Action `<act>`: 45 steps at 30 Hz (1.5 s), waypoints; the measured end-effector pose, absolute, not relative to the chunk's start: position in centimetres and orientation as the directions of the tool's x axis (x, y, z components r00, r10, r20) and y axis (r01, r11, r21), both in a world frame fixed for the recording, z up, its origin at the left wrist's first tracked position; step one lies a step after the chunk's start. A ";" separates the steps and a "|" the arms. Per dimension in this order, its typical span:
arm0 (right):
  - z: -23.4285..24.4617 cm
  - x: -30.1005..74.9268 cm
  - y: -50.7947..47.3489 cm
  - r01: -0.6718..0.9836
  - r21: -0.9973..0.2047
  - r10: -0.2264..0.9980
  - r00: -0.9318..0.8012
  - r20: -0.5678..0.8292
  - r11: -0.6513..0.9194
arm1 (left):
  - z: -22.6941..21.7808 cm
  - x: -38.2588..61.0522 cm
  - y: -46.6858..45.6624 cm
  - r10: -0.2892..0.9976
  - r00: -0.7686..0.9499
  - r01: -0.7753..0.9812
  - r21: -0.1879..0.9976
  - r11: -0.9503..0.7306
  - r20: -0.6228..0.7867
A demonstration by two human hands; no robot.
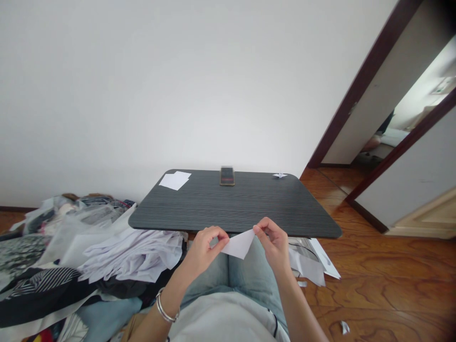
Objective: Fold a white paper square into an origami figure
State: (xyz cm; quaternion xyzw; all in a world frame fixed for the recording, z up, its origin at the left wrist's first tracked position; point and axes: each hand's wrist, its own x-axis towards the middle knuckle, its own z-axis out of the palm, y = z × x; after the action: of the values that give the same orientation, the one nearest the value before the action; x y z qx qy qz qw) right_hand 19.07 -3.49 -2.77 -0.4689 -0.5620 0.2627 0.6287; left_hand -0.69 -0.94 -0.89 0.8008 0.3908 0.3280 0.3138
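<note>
A white folded sheet of paper is held up over my lap, just off the near edge of the dark table. My left hand pinches its left corner between thumb and fingers. At the upper right corner, my right hand grips the same paper with thumb and index finger. Several white paper sheets lie at the table's far left. On the far right of the tabletop sits a small folded paper piece, which looks like a paper crane.
A small dark stand-like object is at the table's back middle, near the wall. Heaped clothes and plastic bags fill the floor on the left. Papers lie below the table's right side, and a paper scrap is on the wooden floor.
</note>
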 end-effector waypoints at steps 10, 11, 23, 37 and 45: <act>-2.8 20.4 -3.3 0.167 -0.887 0.836 0.297 0.462 0.430 | -1.0 -2.3 -0.9 0.851 0.451 0.459 0.748 -0.479 0.269; -2.8 20.5 -3.3 0.165 -0.888 0.835 0.302 0.460 0.430 | -1.0 -2.4 -0.9 0.852 0.450 0.465 0.744 -0.480 0.269; -2.9 20.9 -3.3 0.135 -0.910 0.849 0.328 0.415 0.393 | -0.7 -3.1 -0.6 0.858 0.444 0.482 0.737 -0.473 0.260; -3.4 20.5 -2.9 0.079 -0.931 0.864 0.352 0.359 0.355 | -0.9 -3.3 -0.2 0.884 0.372 0.464 0.768 -0.441 0.283; -5.5 20.1 -0.9 -0.043 -0.961 0.924 0.293 0.248 0.271 | -2.5 -2.8 2.2 0.937 0.225 0.342 0.879 -0.332 0.266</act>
State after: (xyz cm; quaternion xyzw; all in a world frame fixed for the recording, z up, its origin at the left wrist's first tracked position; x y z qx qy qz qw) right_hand 20.07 -0.85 -5.47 -0.4748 -0.4635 0.3727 0.6487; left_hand -2.80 2.19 -2.55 0.6984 0.4579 0.4219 0.3529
